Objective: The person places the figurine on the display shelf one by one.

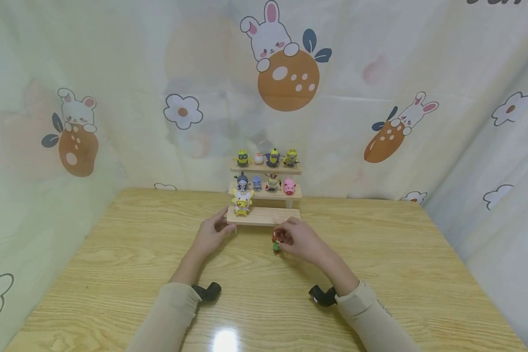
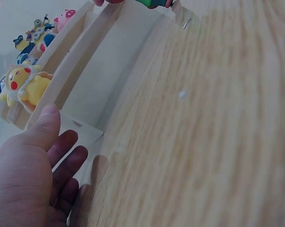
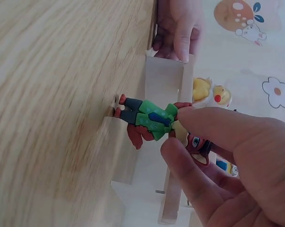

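Observation:
A small fox figurine (image 3: 154, 118) in a green shirt, dark tie and dark trousers is pinched at its head by my right hand (image 1: 302, 240) between thumb and fingers. It stands upright just in front of the lowest tier; whether its feet touch the table cannot be told. My left hand (image 1: 212, 233) holds the left end of the three-tier wooden display stand (image 1: 268, 215), its thumb against the lowest tier's front edge. On that tier's left end sits a yellow figurine in a white hooded cape (image 1: 242, 203).
Minion-like figures, including a green-and-yellow one (image 1: 243, 158), and a white bird figure (image 1: 258, 158) line the top tier. The middle tier bears a pink pig (image 1: 289, 186) and several others. A patterned curtain (image 1: 343, 146) hangs behind the wooden table (image 1: 158, 215).

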